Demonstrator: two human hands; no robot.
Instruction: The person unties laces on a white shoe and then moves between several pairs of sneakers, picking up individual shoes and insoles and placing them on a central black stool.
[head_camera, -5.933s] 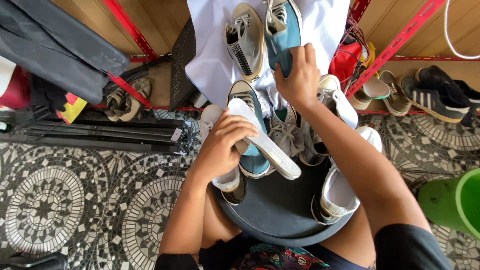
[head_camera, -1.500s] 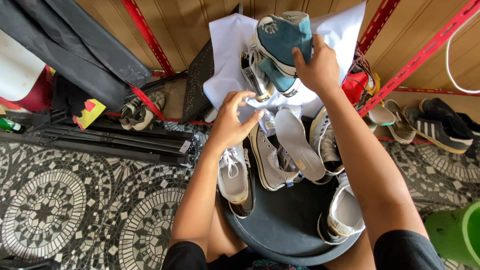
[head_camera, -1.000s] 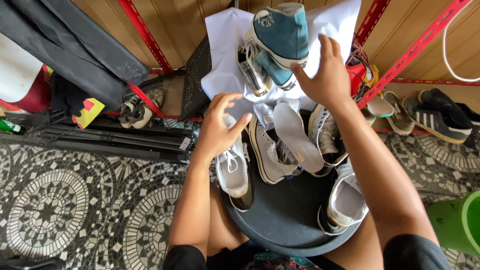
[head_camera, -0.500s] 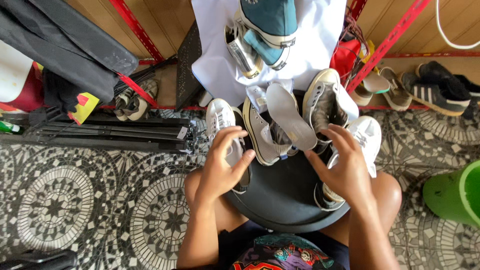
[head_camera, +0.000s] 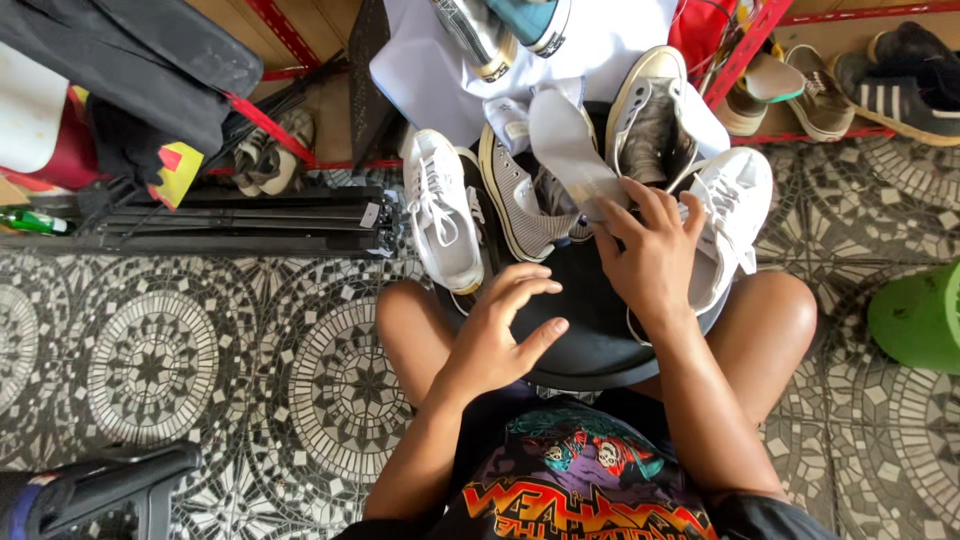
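A round black basin (head_camera: 590, 330) rests between my knees and holds several sneakers. My left hand (head_camera: 500, 330) hovers over the basin's bare front part with fingers spread and nothing in it. My right hand (head_camera: 655, 250) reaches into the basin, its fingers on a pale insole (head_camera: 565, 150) and beside a white sneaker (head_camera: 735, 200). A white lace-up sneaker (head_camera: 440, 205) lies on the left rim. A grey striped sneaker (head_camera: 520, 200) and a grey shoe (head_camera: 650, 120) stand behind the hand. A teal high-top (head_camera: 530, 20) and a second sneaker (head_camera: 475, 30) lie on a white cloth (head_camera: 430, 70).
A folded black stand (head_camera: 220, 220) lies on the patterned tile floor (head_camera: 150, 360) at left, under a black bag (head_camera: 130, 60). More shoes (head_camera: 840, 85) line a low shelf with red bars at right. A green tub (head_camera: 920, 315) sits at the right edge.
My right hand left the teal high-top on the white cloth and came down into the basin onto the insole. My left hand drew back toward me. The view tilted down.
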